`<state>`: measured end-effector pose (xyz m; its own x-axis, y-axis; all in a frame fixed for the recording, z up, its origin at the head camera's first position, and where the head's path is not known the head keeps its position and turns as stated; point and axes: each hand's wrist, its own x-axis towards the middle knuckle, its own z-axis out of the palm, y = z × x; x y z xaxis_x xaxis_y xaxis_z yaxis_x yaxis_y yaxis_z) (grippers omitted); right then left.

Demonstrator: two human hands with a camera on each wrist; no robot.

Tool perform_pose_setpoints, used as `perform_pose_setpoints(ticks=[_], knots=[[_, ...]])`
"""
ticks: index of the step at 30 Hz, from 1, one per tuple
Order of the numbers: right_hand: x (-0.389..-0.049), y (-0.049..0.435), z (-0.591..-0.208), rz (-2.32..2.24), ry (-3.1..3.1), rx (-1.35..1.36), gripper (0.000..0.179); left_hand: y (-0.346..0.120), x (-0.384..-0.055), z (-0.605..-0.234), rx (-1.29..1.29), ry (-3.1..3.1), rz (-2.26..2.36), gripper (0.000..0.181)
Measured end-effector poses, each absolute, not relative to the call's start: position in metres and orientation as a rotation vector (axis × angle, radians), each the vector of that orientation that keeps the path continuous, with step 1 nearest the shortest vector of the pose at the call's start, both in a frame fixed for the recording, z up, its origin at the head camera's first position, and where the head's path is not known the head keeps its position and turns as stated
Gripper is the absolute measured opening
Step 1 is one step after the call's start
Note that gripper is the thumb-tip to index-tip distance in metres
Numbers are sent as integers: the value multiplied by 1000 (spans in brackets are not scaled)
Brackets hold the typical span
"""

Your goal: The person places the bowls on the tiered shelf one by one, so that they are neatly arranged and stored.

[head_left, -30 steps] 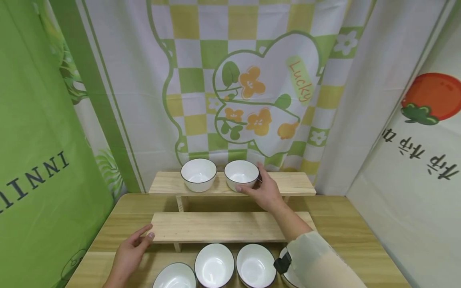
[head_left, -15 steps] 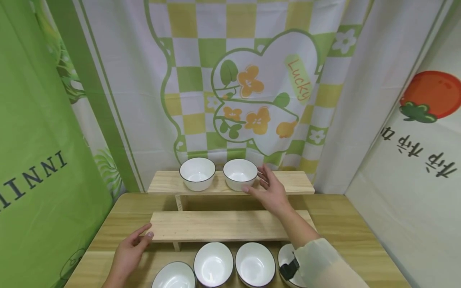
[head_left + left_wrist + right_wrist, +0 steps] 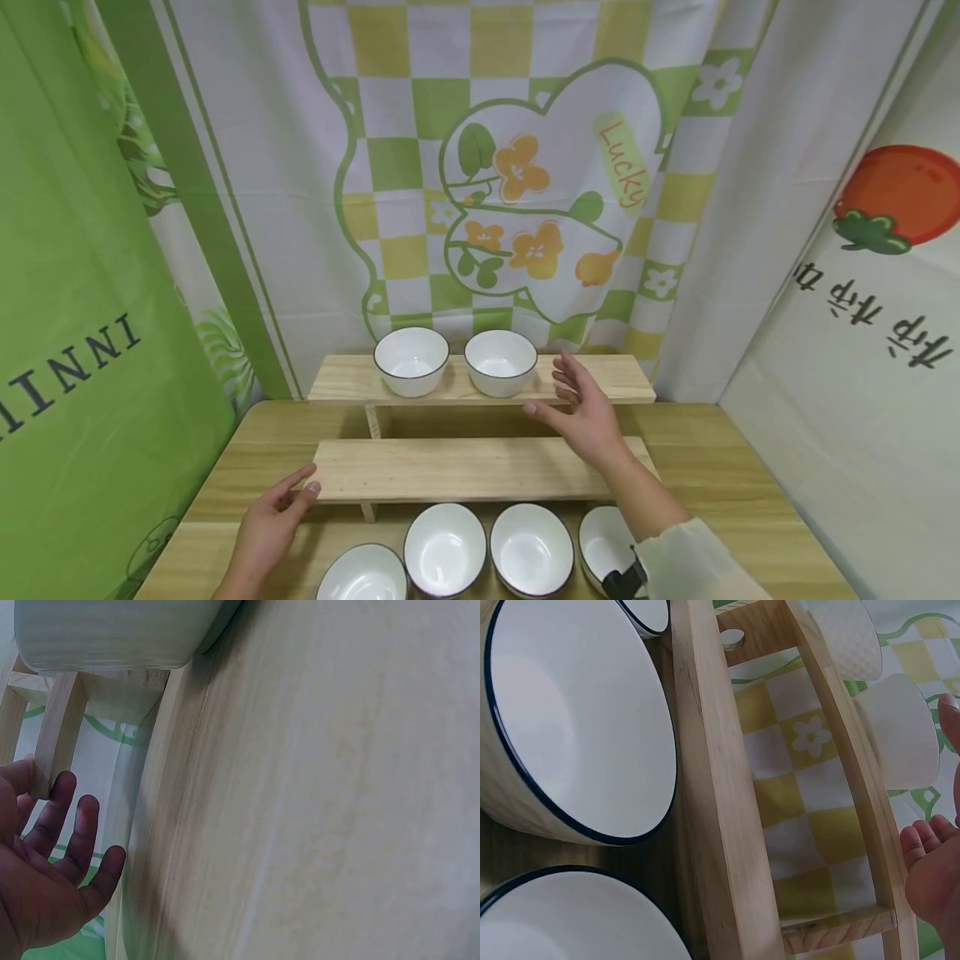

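Observation:
On the upper tier of a wooden two-step rack, two white dark-rimmed bowls stand side by side: the left bowl (image 3: pixel 411 367) and the right bowl (image 3: pixel 501 371). Just right of the latter, my right hand (image 3: pixel 587 415) is apart from it, fingers spread and holding nothing. My left hand (image 3: pixel 267 527) grips the left end of the lower shelf board (image 3: pixel 465 472). The left wrist view shows thumb and fingers at the board's end (image 3: pixel 58 739); part of the index finger is hidden there.
In front of the rack, several more white bowls (image 3: pixel 445 550) stand in a row on the wooden table (image 3: pixel 720 492). My right sleeve and a black wrist strap (image 3: pixel 626 577) partly cover the rightmost bowl (image 3: pixel 602 542). Printed curtains (image 3: pixel 480 167) enclose the back and sides.
My right hand has let go of the right upper bowl and drawn back to the right, its fingers spreading. That bowl stays on the upper tier. My left hand keeps its place.

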<state>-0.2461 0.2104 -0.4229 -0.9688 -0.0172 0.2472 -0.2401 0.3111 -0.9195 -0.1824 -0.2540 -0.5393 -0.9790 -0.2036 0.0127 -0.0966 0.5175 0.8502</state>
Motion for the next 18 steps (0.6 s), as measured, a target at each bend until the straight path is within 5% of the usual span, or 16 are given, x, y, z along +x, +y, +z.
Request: perform_pose_setpoints(ticks=[18], knots=[[-219, 233, -438, 1685, -2338, 175, 92, -253, -183, -540, 271, -2638, -1465, 58]])
